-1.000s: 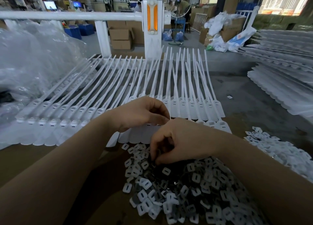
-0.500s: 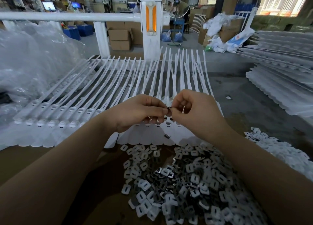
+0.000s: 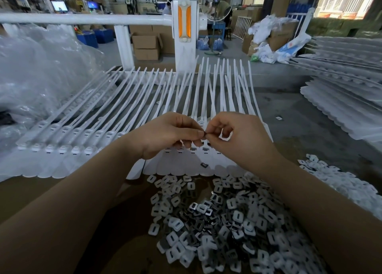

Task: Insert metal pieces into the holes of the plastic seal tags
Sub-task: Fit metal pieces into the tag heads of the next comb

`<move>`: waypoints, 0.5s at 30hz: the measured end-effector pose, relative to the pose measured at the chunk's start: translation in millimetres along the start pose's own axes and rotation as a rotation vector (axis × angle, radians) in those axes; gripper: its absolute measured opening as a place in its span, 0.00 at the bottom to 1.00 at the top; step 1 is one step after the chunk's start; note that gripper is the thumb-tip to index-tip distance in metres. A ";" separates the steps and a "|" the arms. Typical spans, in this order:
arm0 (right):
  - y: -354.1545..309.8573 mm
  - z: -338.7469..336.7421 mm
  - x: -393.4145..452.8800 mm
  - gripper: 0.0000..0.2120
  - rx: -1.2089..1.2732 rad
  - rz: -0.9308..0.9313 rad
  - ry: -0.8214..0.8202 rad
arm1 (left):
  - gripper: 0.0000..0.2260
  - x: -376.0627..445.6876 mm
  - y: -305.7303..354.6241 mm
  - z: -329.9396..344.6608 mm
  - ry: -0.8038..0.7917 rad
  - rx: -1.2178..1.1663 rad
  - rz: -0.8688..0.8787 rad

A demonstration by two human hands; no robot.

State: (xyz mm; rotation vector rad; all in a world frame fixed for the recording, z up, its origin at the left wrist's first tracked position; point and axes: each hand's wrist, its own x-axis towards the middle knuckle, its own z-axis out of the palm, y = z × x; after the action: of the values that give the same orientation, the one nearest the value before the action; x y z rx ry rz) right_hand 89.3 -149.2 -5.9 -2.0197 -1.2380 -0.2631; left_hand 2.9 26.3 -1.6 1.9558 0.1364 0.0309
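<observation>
Metal piece (image 3: 204, 134), fetched up from the pile (image 3: 223, 222) at the table's near edge, now sits pinched between left hand (image 3: 165, 135) and right hand (image 3: 233, 133), both grips closed, above the tags (image 3: 128, 108), ready for insertion.

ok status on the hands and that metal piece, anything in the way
Left hand and right hand both pinching one small metal piece above the seal tags. Not inserted yet. One loose piece lies on the tags; nothing blocking.
</observation>
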 end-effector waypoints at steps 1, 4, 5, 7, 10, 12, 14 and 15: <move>0.3 0.4 0.0 0.09 0.010 0.014 -0.009 | 0.03 0.1 0.0 0.0 0.008 0.011 0.002; 3.2 1.8 1.2 0.08 0.091 0.093 -0.020 | 0.02 1.3 0.0 0.8 0.049 0.086 0.020; 4.6 2.1 1.8 0.08 0.106 0.126 -0.023 | 0.02 1.9 0.3 1.5 0.063 0.116 0.026; 7.3 2.1 2.9 0.08 0.125 0.179 -0.040 | 0.01 2.8 0.9 3.0 0.082 0.153 0.034; 8.7 1.2 4.5 0.06 0.176 0.223 -0.070 | 0.01 3.0 2.0 3.8 0.094 0.167 0.044; 8.4 0.8 5.4 0.05 0.188 0.225 -0.091 | 0.01 2.8 2.7 4.3 0.093 0.168 0.053; 8.0 0.6 5.4 0.04 0.195 0.221 -0.114 | 0.01 2.2 3.7 5.4 0.094 0.163 0.063; 7.9 0.4 5.1 0.05 0.208 0.223 -0.126 | 0.02 2.1 4.4 6.1 0.098 0.166 0.066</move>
State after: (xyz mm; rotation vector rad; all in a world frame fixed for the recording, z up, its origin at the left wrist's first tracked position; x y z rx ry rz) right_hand 98.4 -147.4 -7.4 -1.9933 -1.0552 0.0981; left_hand 5.9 19.2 0.1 2.1248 0.1425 0.1639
